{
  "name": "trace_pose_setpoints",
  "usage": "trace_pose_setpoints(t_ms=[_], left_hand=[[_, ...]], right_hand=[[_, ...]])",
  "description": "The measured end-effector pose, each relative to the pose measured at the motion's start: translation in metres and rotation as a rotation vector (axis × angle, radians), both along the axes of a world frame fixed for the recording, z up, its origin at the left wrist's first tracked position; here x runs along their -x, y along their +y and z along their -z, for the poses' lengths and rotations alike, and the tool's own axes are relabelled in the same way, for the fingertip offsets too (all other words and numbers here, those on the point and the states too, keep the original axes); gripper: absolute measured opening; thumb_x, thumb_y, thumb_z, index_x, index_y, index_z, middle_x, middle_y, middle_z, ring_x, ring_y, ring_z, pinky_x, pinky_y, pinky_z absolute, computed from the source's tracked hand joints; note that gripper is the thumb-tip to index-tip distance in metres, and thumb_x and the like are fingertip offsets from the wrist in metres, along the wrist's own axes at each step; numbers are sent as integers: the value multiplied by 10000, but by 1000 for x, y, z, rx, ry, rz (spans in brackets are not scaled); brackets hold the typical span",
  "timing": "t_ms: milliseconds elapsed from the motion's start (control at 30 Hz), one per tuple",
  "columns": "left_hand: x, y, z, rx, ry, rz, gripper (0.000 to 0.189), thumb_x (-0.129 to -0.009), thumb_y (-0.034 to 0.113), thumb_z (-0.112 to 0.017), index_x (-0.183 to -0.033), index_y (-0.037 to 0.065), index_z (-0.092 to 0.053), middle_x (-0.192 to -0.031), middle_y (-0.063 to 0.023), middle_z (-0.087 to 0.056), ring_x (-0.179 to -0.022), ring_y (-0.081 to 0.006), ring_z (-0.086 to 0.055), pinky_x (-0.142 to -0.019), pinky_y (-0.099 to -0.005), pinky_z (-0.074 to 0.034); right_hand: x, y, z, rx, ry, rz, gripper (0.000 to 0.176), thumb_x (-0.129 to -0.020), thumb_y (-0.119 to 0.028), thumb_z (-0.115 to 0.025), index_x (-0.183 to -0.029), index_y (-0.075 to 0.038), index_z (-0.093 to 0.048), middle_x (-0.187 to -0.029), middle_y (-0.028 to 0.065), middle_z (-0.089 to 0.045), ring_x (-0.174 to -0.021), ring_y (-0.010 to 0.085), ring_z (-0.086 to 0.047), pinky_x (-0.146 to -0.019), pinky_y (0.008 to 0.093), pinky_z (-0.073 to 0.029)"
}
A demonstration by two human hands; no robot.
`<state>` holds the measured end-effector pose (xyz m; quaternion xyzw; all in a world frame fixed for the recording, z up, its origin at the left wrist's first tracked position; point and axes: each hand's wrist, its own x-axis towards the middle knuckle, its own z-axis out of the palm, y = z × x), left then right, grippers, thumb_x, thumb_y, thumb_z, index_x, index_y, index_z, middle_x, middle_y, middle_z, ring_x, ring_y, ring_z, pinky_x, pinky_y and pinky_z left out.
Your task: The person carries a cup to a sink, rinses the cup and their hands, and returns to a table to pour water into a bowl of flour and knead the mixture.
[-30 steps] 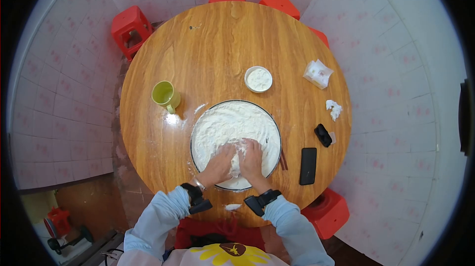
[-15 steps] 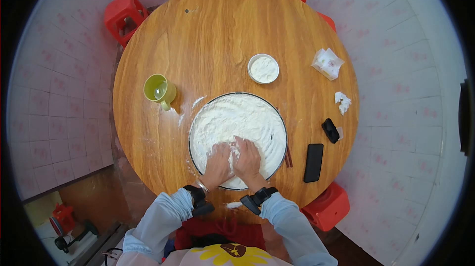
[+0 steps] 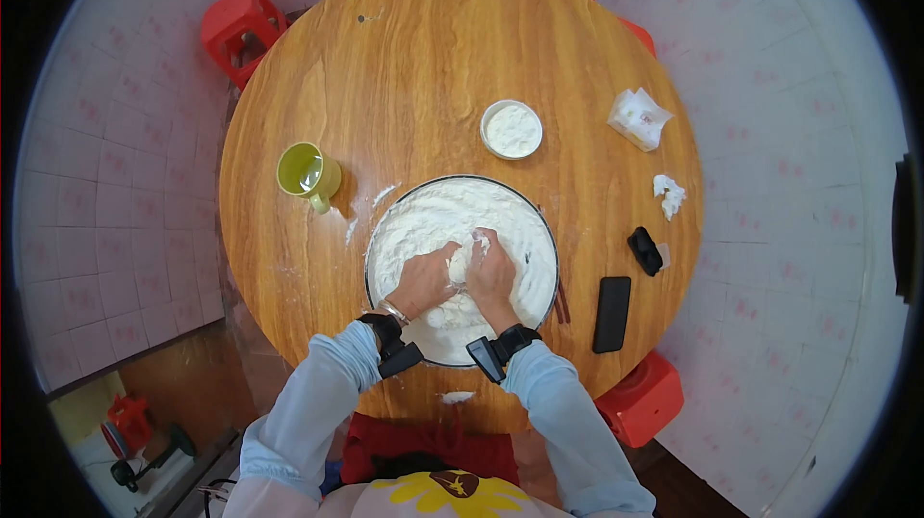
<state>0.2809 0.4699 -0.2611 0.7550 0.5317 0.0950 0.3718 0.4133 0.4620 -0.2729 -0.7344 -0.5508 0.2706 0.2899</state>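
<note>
A large round tray with a dark rim holds a thick layer of white flour. Over its lower half, my left hand and my right hand curl toward each other. Between them is a pale lump of dough, pressed from both sides. Flour coats the fingers, and the undersides of both hands are hidden. Beyond the tray stands a white bowl of flour. A yellow-green mug with clear liquid is at the left.
On the round wooden table, right of the tray, lie brown chopsticks, a black phone, a small black object, crumpled tissue and a tissue pack. Red stools surround the table.
Both hands have moved slightly forward from the near part of the tray. The right hand has turned inward, and the dough lump now shows between the hands.
</note>
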Motion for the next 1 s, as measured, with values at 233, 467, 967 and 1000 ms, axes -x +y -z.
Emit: trace_pose_setpoints(t_ms=[233,467,967,1000], left_hand=[[14,8,-22,-46,-95,204,727,-657,354,-774,-1236,54,-453,-1052,-226,-581,-986,-370,-561,-823,-433,-450],[27,-29,-34,-68,-249,245,791,-653,299,-788,-1272,23,-380,-1165,-212,-497,-1099,-373,-465,-928,-410,-383],[9,-51,-25,-109,-7,32,677,-624,157,-739,-1216,77,-422,-1129,-164,-477,-1036,-382,-457,-812,-499,-414],[8,-47,-22,-110,-12,24,626,-624,150,-734,-1175,76,-447,-1103,-160,-478,-1020,-379,-459,-781,-503,-421]], right_hand=[[-15,-9,27,134,181,183,335,-935,-312,-438,-1075,-39,-571,-997,217,-630,-932,378,-596,-809,429,-451],[-11,-27,-34,51,94,-129,329,-910,-275,-484,-1103,-19,-559,-1022,178,-620,-963,354,-569,-832,413,-442],[7,-57,-29,-157,-308,-316,482,-793,-179,-598,-1234,-36,-466,-1000,146,-568,-928,310,-525,-747,409,-384],[7,-52,-26,-142,-315,-308,479,-789,-168,-598,-1233,-43,-467,-999,143,-567,-932,305,-522,-745,406,-383]])
